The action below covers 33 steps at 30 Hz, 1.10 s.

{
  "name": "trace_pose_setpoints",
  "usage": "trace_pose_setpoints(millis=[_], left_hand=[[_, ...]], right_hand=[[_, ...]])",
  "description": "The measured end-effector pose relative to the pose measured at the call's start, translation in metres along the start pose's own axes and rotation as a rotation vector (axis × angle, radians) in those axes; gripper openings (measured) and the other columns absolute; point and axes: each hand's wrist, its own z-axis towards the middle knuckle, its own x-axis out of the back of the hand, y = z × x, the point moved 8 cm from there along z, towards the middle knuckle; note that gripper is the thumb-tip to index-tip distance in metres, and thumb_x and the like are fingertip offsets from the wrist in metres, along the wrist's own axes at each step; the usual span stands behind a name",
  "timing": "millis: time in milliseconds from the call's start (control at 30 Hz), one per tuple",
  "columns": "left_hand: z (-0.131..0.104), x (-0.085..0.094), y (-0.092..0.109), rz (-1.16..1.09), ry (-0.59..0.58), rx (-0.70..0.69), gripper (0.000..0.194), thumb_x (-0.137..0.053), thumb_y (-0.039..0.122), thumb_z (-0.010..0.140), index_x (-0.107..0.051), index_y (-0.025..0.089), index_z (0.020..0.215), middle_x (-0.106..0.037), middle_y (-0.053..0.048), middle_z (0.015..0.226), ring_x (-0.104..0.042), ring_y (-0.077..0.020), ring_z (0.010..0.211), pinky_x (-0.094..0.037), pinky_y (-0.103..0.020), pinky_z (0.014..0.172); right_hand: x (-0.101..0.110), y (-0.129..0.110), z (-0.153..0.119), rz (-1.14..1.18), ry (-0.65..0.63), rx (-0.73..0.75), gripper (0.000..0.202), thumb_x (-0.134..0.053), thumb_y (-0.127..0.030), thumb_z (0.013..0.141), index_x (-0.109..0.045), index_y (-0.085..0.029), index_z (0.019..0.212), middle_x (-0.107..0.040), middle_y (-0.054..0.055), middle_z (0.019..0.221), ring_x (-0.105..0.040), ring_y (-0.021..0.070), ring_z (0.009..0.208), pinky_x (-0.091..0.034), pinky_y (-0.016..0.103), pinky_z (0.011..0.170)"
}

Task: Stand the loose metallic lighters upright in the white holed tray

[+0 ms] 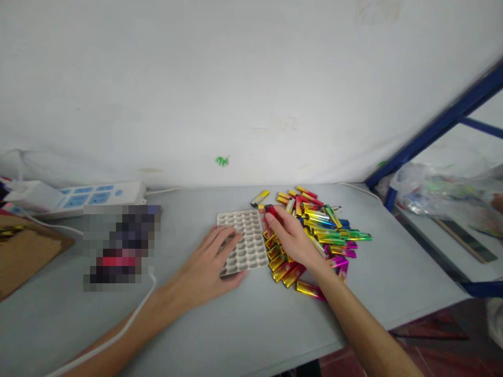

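A pale tray (248, 238) with rows of small oval pockets lies on the grey table. My left hand (214, 262) holds it from the left, fingers spread over the top and thumb along its near edge. At the tray's right side, my right hand (293, 235) is closed on a red lighter (270, 210) with a dark end, partly hidden by the fingers. Beneath and beyond this hand spreads a pile of shiny lighters (326, 235) in gold, red, green, blue and magenta. A yellow lighter (260, 198) lies just behind the tray.
A white power strip (106, 195) sits along the wall at left, near a cardboard piece (31, 246) and a pixelated dark object (126, 246). A white cable (137, 314) crosses over my left forearm. At right stands a blue metal frame (432, 125) with plastic bags (420, 183).
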Motion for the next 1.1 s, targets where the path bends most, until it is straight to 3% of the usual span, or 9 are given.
trace_pose_setpoints(millis=[100,233,300,400,533,833,1000,1100], left_hand=[[-0.001,-0.003,0.001,0.012,-0.027,0.009,0.071,-0.076,0.037,0.098,-0.05,0.016,0.161,-0.06,-0.02,0.151,-0.055,-0.0418,0.148,-0.045,-0.067,0.129],[-0.001,-0.004,0.0,0.015,-0.059,0.036,0.072,-0.075,0.04,0.099,-0.05,0.016,0.162,-0.058,-0.021,0.154,-0.053,-0.0424,0.149,-0.045,-0.067,0.129],[0.0,-0.004,0.0,0.019,-0.061,0.037,0.068,-0.074,0.043,0.099,-0.054,0.015,0.158,-0.06,-0.021,0.151,-0.054,-0.0419,0.147,-0.049,-0.065,0.126],[0.0,-0.005,0.001,0.04,-0.071,0.024,0.066,-0.074,0.045,0.1,-0.057,0.014,0.155,-0.06,-0.021,0.15,-0.054,-0.042,0.147,-0.051,-0.063,0.124],[0.0,-0.007,0.0,0.045,-0.092,0.033,0.068,-0.077,0.048,0.1,-0.057,0.013,0.155,-0.059,-0.022,0.152,-0.054,-0.0415,0.146,-0.051,-0.061,0.124],[0.0,-0.007,-0.005,-0.015,-0.101,0.063,0.066,-0.077,0.048,0.099,-0.057,0.017,0.153,-0.059,-0.02,0.152,-0.053,-0.0402,0.148,-0.05,-0.061,0.125],[0.003,-0.005,-0.003,-0.012,-0.09,0.033,0.068,-0.078,0.047,0.097,-0.055,0.014,0.153,-0.06,-0.021,0.15,-0.053,-0.0397,0.145,-0.049,-0.06,0.125],[0.005,-0.003,-0.005,-0.018,-0.077,0.029,0.065,-0.075,0.047,0.099,-0.055,0.017,0.154,-0.061,-0.02,0.15,-0.056,-0.039,0.143,-0.05,-0.061,0.124]], right_hand=[[-0.007,-0.015,0.011,-0.087,-0.041,0.113,0.038,-0.058,-0.055,0.11,-0.065,-0.023,0.09,-0.066,0.005,0.099,-0.061,0.022,0.098,-0.049,0.033,0.086],[-0.038,-0.024,0.034,-0.115,-0.215,0.117,0.049,-0.053,-0.056,0.113,-0.056,-0.023,0.076,-0.052,-0.003,0.07,-0.049,0.0156,0.069,-0.038,0.03,0.065],[-0.051,-0.024,0.05,-0.107,-0.222,0.112,0.05,-0.057,-0.057,0.11,-0.055,-0.023,0.074,-0.049,-0.005,0.065,-0.047,0.0139,0.063,-0.035,0.029,0.061],[-0.069,-0.016,0.073,-0.06,-0.219,0.071,0.047,-0.064,-0.058,0.107,-0.056,-0.024,0.075,-0.062,-0.004,0.066,-0.061,0.0152,0.065,-0.043,0.028,0.064],[-0.085,-0.005,0.091,-0.112,-0.248,0.035,0.037,-0.066,-0.047,0.109,-0.06,-0.023,0.082,-0.078,0.002,0.077,-0.076,0.0195,0.074,-0.051,0.028,0.068],[-0.082,-0.006,0.088,-0.559,-0.279,0.198,0.02,-0.065,-0.037,0.113,-0.069,-0.018,0.109,-0.084,0.011,0.102,-0.078,0.0248,0.095,-0.048,0.03,0.081],[-0.099,-0.014,0.086,-0.647,-0.378,0.287,0.023,-0.067,-0.036,0.112,-0.069,-0.016,0.122,-0.083,0.015,0.112,-0.077,0.0249,0.1,-0.048,0.031,0.086],[-0.103,-0.013,0.086,-0.657,-0.361,0.272,0.023,-0.069,-0.037,0.111,-0.07,-0.016,0.122,-0.082,0.014,0.108,-0.076,0.0253,0.097,-0.049,0.032,0.084]])
